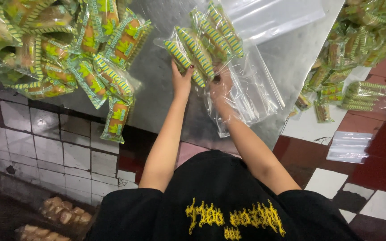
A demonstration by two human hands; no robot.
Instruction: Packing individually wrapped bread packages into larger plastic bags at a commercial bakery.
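The left hand grips a bundle of green-and-yellow striped snack packs over the metal counter. The right hand is inside a clear plastic bag, closed on the same bundle. More packs lie piled at the left.

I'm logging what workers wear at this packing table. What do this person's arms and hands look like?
Both arms are bare from the short sleeves of a black T-shirt with yellow lettering on it. The left hand has dark-painted nails. The right hand is partly behind clear plastic. No gloves, watch or rings show.
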